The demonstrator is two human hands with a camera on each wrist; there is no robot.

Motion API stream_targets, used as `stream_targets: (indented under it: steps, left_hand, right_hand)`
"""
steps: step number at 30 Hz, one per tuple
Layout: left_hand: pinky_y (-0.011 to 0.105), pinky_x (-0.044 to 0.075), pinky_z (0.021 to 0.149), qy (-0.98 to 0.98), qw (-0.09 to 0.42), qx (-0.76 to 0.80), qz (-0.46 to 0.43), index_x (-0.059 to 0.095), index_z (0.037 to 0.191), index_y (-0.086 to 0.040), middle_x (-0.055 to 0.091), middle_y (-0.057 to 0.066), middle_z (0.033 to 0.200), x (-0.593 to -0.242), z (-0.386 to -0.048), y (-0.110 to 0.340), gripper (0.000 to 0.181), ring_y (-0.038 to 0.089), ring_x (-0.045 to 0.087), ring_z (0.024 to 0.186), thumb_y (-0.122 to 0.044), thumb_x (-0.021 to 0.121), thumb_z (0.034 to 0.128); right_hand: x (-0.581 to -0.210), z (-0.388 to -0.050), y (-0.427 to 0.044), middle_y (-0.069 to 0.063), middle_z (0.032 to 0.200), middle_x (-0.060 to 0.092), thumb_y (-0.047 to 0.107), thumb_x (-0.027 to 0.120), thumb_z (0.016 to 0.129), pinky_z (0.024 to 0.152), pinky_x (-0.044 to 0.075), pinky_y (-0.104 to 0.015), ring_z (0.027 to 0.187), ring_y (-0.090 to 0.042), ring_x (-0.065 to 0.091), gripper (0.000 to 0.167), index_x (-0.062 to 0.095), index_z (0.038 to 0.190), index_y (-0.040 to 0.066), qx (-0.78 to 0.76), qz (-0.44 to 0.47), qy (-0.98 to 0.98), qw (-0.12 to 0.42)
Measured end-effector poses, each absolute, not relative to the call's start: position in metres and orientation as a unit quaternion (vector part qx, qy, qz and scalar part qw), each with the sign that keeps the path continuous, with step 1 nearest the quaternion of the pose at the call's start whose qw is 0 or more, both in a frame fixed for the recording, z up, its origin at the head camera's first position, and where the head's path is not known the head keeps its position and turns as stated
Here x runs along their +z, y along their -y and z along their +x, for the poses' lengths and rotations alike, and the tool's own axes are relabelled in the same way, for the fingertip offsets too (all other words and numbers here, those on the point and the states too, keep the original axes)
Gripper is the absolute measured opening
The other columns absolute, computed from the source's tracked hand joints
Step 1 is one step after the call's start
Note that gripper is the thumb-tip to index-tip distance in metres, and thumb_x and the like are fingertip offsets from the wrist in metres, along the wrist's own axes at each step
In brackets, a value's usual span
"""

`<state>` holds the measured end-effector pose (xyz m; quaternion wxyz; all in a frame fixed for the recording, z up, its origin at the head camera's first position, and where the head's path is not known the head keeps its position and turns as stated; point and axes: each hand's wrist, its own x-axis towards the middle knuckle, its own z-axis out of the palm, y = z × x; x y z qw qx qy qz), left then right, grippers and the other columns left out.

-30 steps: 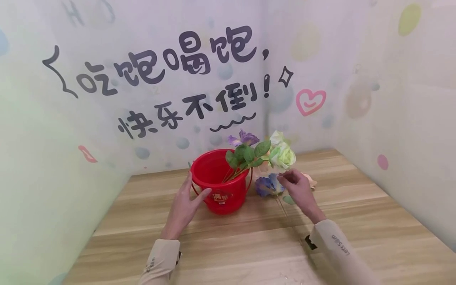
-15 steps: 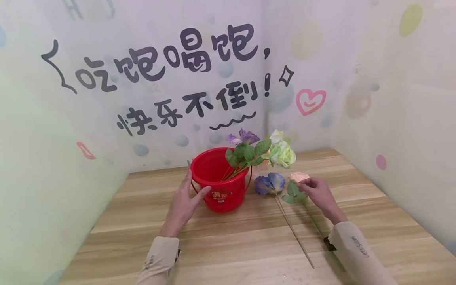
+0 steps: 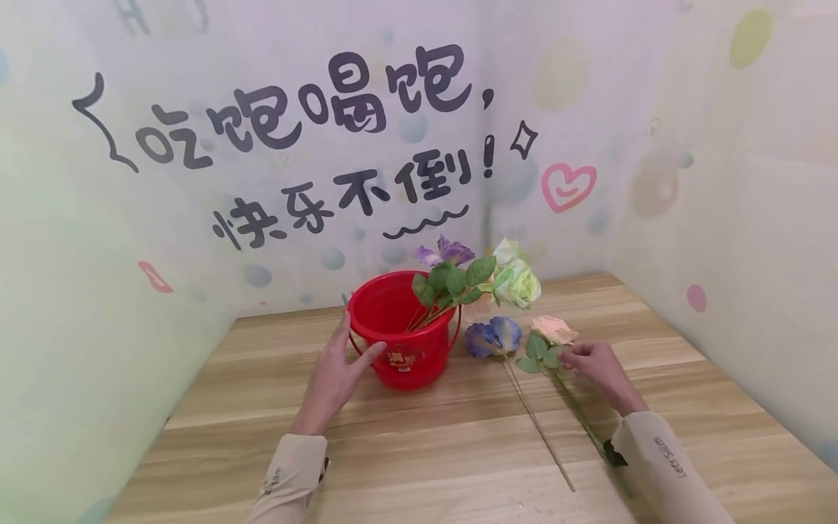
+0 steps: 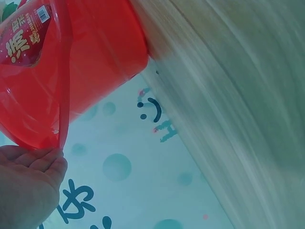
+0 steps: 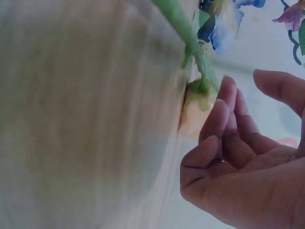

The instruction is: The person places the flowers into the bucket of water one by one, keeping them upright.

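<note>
My left hand (image 3: 332, 375) rests against the left side of a red bucket (image 3: 414, 367), fingers at the rim and thumb spread along the front. In the left wrist view, its fingers (image 4: 45, 160) touch the bucket's edge. Inside the bucket lean artificial flowers: a purple one (image 3: 452, 250) and a pale green rose (image 3: 517, 284). My right hand (image 3: 602, 371) hovers beside a pink rose (image 3: 553, 330) lying on the table. The right wrist view shows its thumb (image 5: 279, 86) apart from the fingers, nothing between them. Left of that rose lies a blue flower (image 3: 494, 337).
The wooden table (image 3: 419, 451) reaches walls on the left, back and right. Black lettering (image 3: 356, 193) marks the back wall. The long stem (image 3: 540, 426) of the blue flower points toward the table's front. The bucket's handle (image 3: 456, 327) hangs down its side.
My right hand has moved right and toward me, from near the green rose to beside the pink rose, which now shows fully. My left hand stays at the bucket.
</note>
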<state>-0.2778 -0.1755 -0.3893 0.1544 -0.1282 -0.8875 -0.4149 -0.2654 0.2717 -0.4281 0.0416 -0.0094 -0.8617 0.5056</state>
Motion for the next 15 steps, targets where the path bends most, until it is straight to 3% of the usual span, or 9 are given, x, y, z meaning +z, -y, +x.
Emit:
stream_targets:
  steps: [7, 15]
  left_hand:
    - [0.056, 0.052, 0.099, 0.888, 0.156, -0.414, -0.129, 0.018, 0.168, -0.023, 0.029, 0.004, 0.168, -0.3883, -0.2775, 0.1755, 0.101, 0.033, 0.03, 0.151, -0.067, 0.067, 0.0906]
    - [0.057, 0.052, 0.099, 0.889, 0.151, -0.413, -0.128, 0.018, 0.168, -0.022, 0.029, 0.004, 0.168, -0.3869, -0.2759, 0.1757, 0.1, 0.033, 0.029, 0.152, -0.065, 0.068, 0.0913]
  right_hand:
    - [-0.427, -0.2615, -0.2723, -0.018, 0.098, 0.071, 0.013, 0.065, 0.098, 0.073, 0.051, -0.033, 0.088, -0.025, 0.062, 0.028, 0.067, 0.106, -0.014, 0.5, -0.023, 0.866, 0.005]
    - [-0.4254, -0.2608, -0.2732, -0.01, 0.093, 0.071, 0.013, 0.065, 0.096, 0.072, 0.051, -0.031, 0.085, -0.02, 0.063, 0.029, 0.067, 0.107, -0.013, 0.478, -0.029, 0.877, -0.032]
